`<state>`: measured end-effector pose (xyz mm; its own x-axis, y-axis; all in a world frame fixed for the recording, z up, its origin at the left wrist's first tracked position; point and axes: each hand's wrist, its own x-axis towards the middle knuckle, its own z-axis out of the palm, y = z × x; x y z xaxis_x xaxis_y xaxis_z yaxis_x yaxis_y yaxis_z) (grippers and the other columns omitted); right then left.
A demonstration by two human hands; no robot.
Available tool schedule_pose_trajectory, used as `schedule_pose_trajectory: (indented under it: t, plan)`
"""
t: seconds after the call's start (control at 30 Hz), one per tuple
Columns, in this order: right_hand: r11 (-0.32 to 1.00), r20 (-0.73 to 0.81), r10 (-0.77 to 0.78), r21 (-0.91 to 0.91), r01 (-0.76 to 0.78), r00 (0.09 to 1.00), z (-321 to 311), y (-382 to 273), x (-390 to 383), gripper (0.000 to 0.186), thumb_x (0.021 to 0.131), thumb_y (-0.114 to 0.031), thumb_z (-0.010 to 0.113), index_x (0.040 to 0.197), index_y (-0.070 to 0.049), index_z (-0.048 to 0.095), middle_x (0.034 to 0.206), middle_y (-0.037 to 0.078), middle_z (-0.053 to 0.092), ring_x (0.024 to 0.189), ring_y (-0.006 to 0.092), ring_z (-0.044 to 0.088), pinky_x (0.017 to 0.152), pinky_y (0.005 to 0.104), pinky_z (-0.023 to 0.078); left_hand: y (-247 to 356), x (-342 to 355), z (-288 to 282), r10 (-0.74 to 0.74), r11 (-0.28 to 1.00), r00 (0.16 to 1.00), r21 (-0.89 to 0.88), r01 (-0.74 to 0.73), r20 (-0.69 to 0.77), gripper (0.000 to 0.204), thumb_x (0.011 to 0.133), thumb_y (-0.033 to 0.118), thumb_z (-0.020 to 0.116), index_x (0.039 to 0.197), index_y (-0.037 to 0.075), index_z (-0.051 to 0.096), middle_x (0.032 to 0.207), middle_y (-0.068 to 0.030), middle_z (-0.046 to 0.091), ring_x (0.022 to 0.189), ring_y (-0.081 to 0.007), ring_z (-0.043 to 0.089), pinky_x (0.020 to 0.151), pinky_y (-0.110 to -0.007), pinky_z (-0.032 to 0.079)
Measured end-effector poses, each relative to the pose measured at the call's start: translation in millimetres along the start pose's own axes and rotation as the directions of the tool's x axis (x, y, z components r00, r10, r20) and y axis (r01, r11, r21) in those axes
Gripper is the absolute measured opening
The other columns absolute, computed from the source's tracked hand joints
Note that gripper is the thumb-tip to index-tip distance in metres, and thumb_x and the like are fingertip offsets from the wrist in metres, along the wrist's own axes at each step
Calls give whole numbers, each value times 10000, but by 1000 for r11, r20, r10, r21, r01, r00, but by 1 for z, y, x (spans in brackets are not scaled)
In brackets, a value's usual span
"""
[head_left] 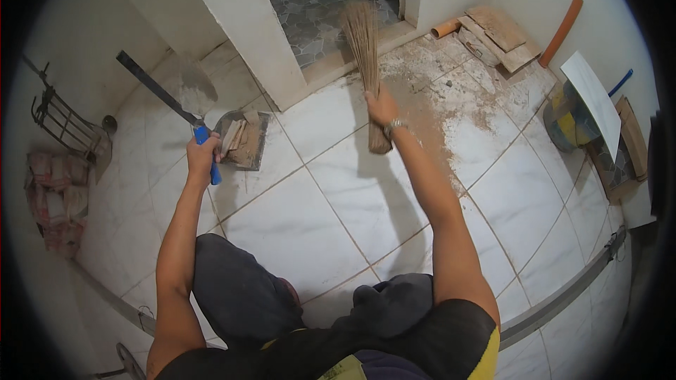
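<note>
My left hand [202,158] is closed round the blue handle [201,135] of a tool with a long, flat, dark bar [151,86] that slants up to the left. Its exact kind is unclear. Beside that hand, a dark square dustpan [251,160] rests on the tiles with broken wood pieces [238,134] and brown dirt in it. My right hand [382,107] grips a stick broom [362,42] near its bound end, the bristles pointing away toward the doorway. Brown dust and white debris [465,109] cover the tiles to the right of the broom.
Wooden boards [501,35] and an orange pipe [561,32] are in the far right corner. A bucket [563,121] with a white panel [593,102] stands at right. A hand trolley [67,116] and stacked packages [58,193] are at left. Ahead, a doorway [331,0] opens onto patterned flooring.
</note>
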<state>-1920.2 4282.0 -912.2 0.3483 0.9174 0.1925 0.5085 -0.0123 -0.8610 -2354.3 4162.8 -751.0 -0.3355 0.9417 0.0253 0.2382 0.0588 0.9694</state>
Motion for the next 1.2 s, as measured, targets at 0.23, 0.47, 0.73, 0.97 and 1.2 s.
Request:
schedule_pose_trajectory:
  t: [0.23, 0.47, 0.73, 0.97, 1.2]
  plan:
    - [939, -18, 309, -154, -308, 951, -55, 64, 30, 547, 937, -323, 560, 1353, 19, 464, 1151, 352, 624, 1075, 479, 626, 927, 523, 493, 12, -9, -16, 23, 998, 1000, 65, -24, 19, 195, 778, 102, 642, 942, 8, 596, 634, -18, 515, 444, -117, 470, 539, -287, 500]
    - [997, 211, -81, 22, 78, 974, -27, -23, -134, 668, 943, -310, 552, 1478, -5, 294, 931, 353, 657, 923, 506, 646, 816, 552, 514, -1, 3, -17, -17, 997, 998, -71, 12, -63, 158, 801, 123, 651, 909, 14, 617, 654, -10, 515, 492, -106, 474, 556, -291, 495]
    - [993, 310, 91, -102, -62, 946, -19, -2, -150, 601, 926, -317, 562, 1420, -58, 338, 967, 333, 669, 895, 501, 655, 809, 566, 519, 23, -11, 7, 8, 999, 999, -35, -7, 36, 212, 798, 112, 652, 968, -5, 608, 668, -14, 519, 500, -112, 475, 564, -296, 498]
    - [993, 429, 62, -115, -14, 901, -33, 17, -149, 681, 942, -315, 536, 1483, -22, 245, 863, 348, 658, 833, 505, 657, 764, 561, 527, 34, -17, -5, 57, 990, 995, 130, -46, -87, 229, 800, 125, 657, 979, -12, 613, 718, -2, 519, 594, -97, 490, 542, -258, 473]
    - [998, 292, -39, 50, 25, 956, -39, -24, -118, 696, 924, -309, 571, 1481, -20, 271, 966, 359, 652, 891, 504, 654, 765, 528, 541, 51, -56, -50, 44, 996, 998, 79, -40, -42, 354, 805, 148, 634, 1109, -28, 589, 674, -10, 498, 521, -117, 491, 586, -303, 503]
